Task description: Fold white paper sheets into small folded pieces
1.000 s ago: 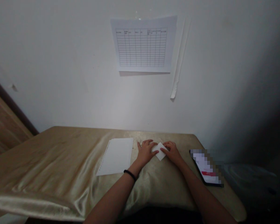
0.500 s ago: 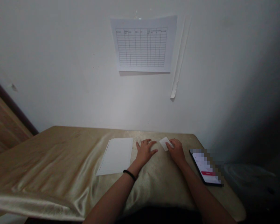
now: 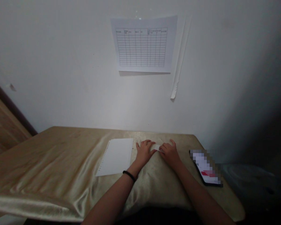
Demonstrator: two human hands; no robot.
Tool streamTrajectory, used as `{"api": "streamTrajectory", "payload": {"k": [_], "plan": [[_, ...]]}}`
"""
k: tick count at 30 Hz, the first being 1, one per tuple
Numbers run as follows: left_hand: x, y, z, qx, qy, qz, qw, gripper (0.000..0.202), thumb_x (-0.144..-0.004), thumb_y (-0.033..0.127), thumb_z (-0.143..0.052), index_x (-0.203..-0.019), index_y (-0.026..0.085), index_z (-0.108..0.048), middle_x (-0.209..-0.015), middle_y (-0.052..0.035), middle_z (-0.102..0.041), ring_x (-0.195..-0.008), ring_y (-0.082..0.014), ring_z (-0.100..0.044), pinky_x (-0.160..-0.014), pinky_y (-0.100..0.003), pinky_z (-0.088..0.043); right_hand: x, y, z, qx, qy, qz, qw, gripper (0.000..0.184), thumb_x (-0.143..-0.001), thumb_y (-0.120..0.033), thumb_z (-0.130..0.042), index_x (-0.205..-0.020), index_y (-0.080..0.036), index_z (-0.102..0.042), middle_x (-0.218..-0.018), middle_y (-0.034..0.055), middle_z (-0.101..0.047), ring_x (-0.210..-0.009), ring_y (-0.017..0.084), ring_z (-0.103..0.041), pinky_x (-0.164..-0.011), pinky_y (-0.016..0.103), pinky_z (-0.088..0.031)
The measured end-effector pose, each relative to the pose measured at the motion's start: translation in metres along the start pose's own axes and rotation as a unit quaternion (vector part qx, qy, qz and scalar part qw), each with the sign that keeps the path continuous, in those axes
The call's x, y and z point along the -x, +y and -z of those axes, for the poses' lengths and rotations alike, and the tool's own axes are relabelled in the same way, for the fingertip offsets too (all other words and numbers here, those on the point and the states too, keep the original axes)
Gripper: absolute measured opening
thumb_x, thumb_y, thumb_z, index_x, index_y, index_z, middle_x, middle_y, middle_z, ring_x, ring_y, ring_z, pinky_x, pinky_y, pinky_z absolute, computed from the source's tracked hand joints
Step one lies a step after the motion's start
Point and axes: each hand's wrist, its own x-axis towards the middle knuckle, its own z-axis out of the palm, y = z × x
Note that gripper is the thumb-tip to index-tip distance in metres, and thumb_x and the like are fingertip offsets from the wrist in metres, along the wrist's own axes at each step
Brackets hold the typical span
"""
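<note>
A small piece of white paper [image 3: 156,147] spans the gap between my two hands, low over the cloth-covered table. My left hand [image 3: 144,152], with a black band at the wrist, has its thumb and forefinger at the paper's left edge. At the right edge, the fingers of my right hand [image 3: 170,153] are bent onto the paper and cover part of it. One finger of that hand sticks up away from the rest. Just left of my left hand lie loose-leaf sheets [image 3: 115,157] with punched holes down their left side.
A phone [image 3: 206,170] with a lit screen lies near the right edge of the table. The table [image 3: 61,162] wears a creased, shiny gold cloth and stands against a white wall. A printed grid sheet [image 3: 144,47] hangs on the wall.
My right hand has moved left with the small paper, bringing it to my left hand. The paper now lies flatter to view, and my left hand has barely shifted.
</note>
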Motion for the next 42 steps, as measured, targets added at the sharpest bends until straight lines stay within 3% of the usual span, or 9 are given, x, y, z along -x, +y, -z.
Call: {"api": "streamTrajectory", "payload": {"k": [9, 13, 18, 23, 28, 33, 42], "plan": [[-0.001, -0.002, 0.002, 0.016, -0.048, -0.033, 0.998, 0.016, -0.087, 0.044, -0.071, -0.1, 0.035, -0.076, -0.132, -0.0025, -0.062, -0.13, -0.0281, -0.047, -0.115, -0.069, -0.008, 0.004, 0.001, -0.003, -0.076, -0.049, -0.092, 0.992, 0.012, -0.089, -0.036, -0.066, -0.094, -0.029, -0.074, -0.097, 0.0014, -0.069, -0.097, 0.021, -0.063, -0.116, 0.057, -0.015], [0.0, -0.005, 0.002, -0.004, -0.045, -0.024, 0.999, 0.013, -0.088, 0.037, -0.07, -0.099, 0.037, -0.077, -0.134, -0.0017, -0.061, -0.131, -0.0285, -0.046, -0.114, -0.07, -0.01, 0.006, 0.001, -0.002, -0.09, -0.071, -0.089, 0.989, 0.023, -0.084, -0.042, -0.071, -0.104, -0.03, -0.075, -0.105, 0.0045, -0.068, -0.104, 0.023, -0.06, -0.111, 0.052, -0.026], [0.0, -0.009, 0.009, -0.032, -0.071, -0.011, 0.997, 0.024, -0.081, 0.035, -0.073, -0.105, 0.041, -0.076, -0.142, -0.002, -0.055, -0.137, -0.0333, -0.04, -0.111, -0.076, -0.011, 0.008, 0.007, 0.001, -0.138, -0.097, -0.068, 0.983, 0.034, -0.083, -0.052, -0.071, -0.11, -0.032, -0.074, -0.112, 0.0055, -0.066, -0.109, 0.024, -0.058, -0.103, 0.045, -0.036], [0.0, -0.007, 0.015, -0.031, -0.102, -0.012, 0.994, 0.034, -0.076, 0.046, -0.077, -0.11, 0.042, -0.074, -0.146, -0.0039, -0.052, -0.14, -0.037, -0.035, -0.109, -0.08, -0.009, 0.01, 0.017, 0.003, -0.182, -0.091, -0.06, 0.977, 0.022, -0.088, -0.031, -0.063, -0.106, -0.031, -0.075, -0.113, 0.0042, -0.069, -0.111, 0.023, -0.06, -0.105, 0.045, -0.038], [0.0, -0.005, 0.018, -0.028, -0.113, -0.007, 0.993, 0.039, -0.073, 0.055, -0.078, -0.11, 0.042, -0.075, -0.147, -0.0049, -0.051, -0.141, -0.0378, -0.034, -0.11, -0.079, -0.005, 0.015, 0.029, -0.002, -0.199, -0.067, -0.055, 0.976, 0.043, -0.072, -0.006, -0.055, -0.101, -0.03, -0.076, -0.112, 0.002, -0.072, -0.109, 0.021, -0.064, -0.109, 0.046, -0.037], [-0.001, -0.009, 0.015, -0.019, -0.108, -0.016, 0.994, 0.041, -0.074, 0.06, -0.076, -0.11, 0.041, -0.075, -0.144, -0.0061, -0.053, -0.139, -0.0374, -0.037, -0.11, -0.078, -0.006, 0.015, 0.036, -0.006, -0.204, -0.074, -0.08, 0.973, 0.035, -0.072, -0.01, -0.06, -0.097, -0.028, -0.077, -0.112, 0.0036, -0.072, -0.11, 0.023, -0.063, -0.108, 0.048, -0.037], [-0.004, -0.01, 0.011, -0.001, -0.079, -0.026, 0.997, 0.017, -0.08, 0.047, -0.077, -0.091, 0.034, -0.079, -0.14, -0.0041, -0.057, -0.136, -0.0325, -0.041, -0.113, -0.074, -0.009, 0.012, 0.035, -0.001, -0.218, -0.088, -0.096, 0.967, 0.014, -0.083, -0.026, -0.066, -0.091, -0.029, -0.078, -0.105, 0.0033, -0.074, -0.106, 0.023, -0.064, -0.106, 0.046, -0.035]]}}
